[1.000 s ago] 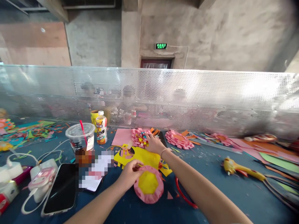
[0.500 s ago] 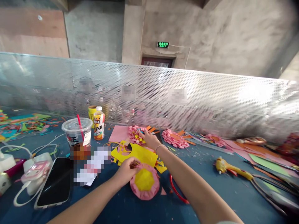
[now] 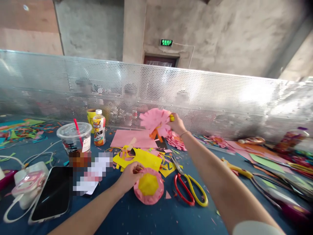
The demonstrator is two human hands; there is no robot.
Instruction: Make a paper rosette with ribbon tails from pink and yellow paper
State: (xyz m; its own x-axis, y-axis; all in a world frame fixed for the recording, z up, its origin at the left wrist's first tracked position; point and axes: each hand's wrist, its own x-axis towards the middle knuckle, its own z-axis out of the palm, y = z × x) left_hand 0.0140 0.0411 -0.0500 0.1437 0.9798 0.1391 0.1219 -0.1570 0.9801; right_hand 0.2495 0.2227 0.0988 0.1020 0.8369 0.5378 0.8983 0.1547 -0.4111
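My left hand is closed on the edge of a round pink paper flower with a yellow centre, low over the table. Higher up, my right hand grips a fringed pink paper flower, tilted so that its pale pink side shows. Orange strips hang at its lower edge, and a small yellow bit shows by my fingers. Between the hands lies cut yellow paper with a hole in it. Scissors with red and yellow handles rest left of my right forearm.
Behind is a perforated metal screen. Left stand a drink cup, a bottle and a phone. A pink sheet and another fringed flower lie ahead. A yellow glue gun lies right.
My right hand has picked up the fringed pink flower from the table and raised it, turning it over. My left hand still holds the round flower. More of the scissors now shows.
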